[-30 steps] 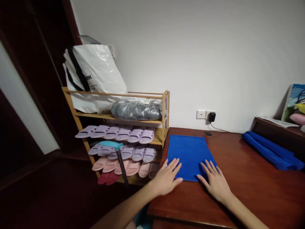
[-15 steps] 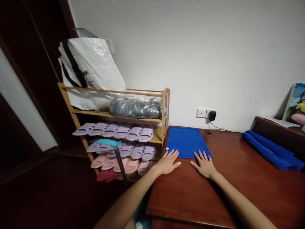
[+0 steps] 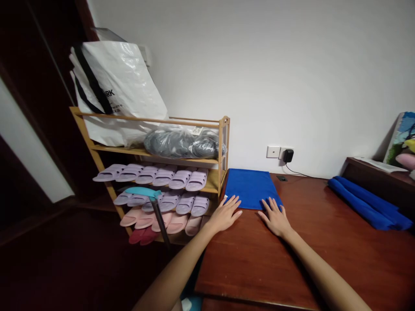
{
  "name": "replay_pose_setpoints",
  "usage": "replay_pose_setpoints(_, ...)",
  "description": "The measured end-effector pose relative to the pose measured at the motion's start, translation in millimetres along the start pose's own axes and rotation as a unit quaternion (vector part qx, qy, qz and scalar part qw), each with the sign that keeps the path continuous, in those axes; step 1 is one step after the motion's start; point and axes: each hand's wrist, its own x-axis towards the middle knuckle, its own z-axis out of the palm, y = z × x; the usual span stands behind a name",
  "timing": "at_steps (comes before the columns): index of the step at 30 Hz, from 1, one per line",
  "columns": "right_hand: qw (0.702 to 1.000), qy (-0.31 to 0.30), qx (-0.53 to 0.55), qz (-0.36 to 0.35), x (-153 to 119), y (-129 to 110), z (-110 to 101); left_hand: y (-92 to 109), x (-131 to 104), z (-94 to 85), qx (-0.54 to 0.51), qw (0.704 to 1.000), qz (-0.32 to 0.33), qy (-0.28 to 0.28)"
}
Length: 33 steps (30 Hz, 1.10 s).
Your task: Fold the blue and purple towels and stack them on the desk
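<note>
A folded blue cloth (image 3: pixel 251 186) lies flat against the wall side of a reddish-brown wooden table (image 3: pixel 249 268). My left hand (image 3: pixel 225 214) rests palm down at its near left corner, fingers spread, the fingertips over the cloth's edge near a small white tag. My right hand (image 3: pixel 275 218) lies at the near right corner, also flat with fingers apart and fingertips on the edge. Neither hand grips anything. Another blue cloth (image 3: pixel 369 203), folded long and narrow, sits at the table's right side.
Left of the table stands a wooden shoe rack (image 3: pixel 214 181) with rows of purple slippers (image 3: pixel 165 175) and pink ones below. A white bag (image 3: pixel 126 82) and a plastic-wrapped grey bundle (image 3: pixel 184 143) occupy its top. A black plug (image 3: pixel 288 155) sits in the wall socket.
The folded cloth's near edge has moved slightly away from me, toward the wall, with both hands at it. The view has shifted a little.
</note>
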Motion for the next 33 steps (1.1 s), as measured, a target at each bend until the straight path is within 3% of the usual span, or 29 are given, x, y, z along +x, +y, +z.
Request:
replay_pose_setpoints(2, 1.0, 0.01, 0.002, -0.001, -4.8, 21.3, -4.0, -0.9, -1.0, 2.4, 0.002, 1.0, 0.003, -0.005)
replay_pose_setpoints(4, 1.0, 0.014, 0.006, 0.026, -13.1, 59.2, -10.1, -2.2, -1.1, 4.5, -0.002, 1.0, 0.0, -0.01)
replay_pose_setpoints(10, 0.982, 0.025, -0.014, 0.188, -59.6, 215.2, -28.6, -2.8, 1.2, 3.4, -0.01, 1.0, -0.014, 0.01)
replay_pose_setpoints(13, 0.962, 0.053, -0.044, 0.266, -76.9, 282.1, -30.4, -2.0, 1.6, 1.5, -0.012, 0.999, -0.019, 0.025)
replay_pose_setpoints(15, 0.941, 0.097, -0.066, 0.316, -81.6, 317.1, -28.0, -2.2, 1.7, 1.7, -0.012, 0.999, -0.023, 0.035)
replay_pose_setpoints(18, 0.934, 0.095, -0.04, 0.342, -82.5, 348.3, -26.5, -3.7, 2.3, 3.8, -0.004, 0.998, -0.031, 0.048)
replay_pose_setpoints(21, 0.937, 0.067, 0.014, 0.342, -81.9, 351.2, -35.9, -5.3, 3.4, 6.2, 0.006, 0.998, -0.032, 0.058)
replay_pose_setpoints(24, 0.941, 0.028, 0.023, 0.336, -83.9, 334.1, -51.6, -6.1, 4.5, 7.3, 0.014, 0.997, -0.035, 0.061)
replay_pose_setpoints(29, 0.962, 0.004, -0.032, 0.27, -97.4, 284.3, -58.7, -5.6, 3.8, 7.3, 0.018, 0.997, -0.035, 0.064)
replay_pose_setpoints(33, 0.968, 0.009, -0.07, 0.242, -119.1, 224.6, -48.6, -5.0, 1.8, 7.3, 0.023, 0.997, -0.025, 0.071)
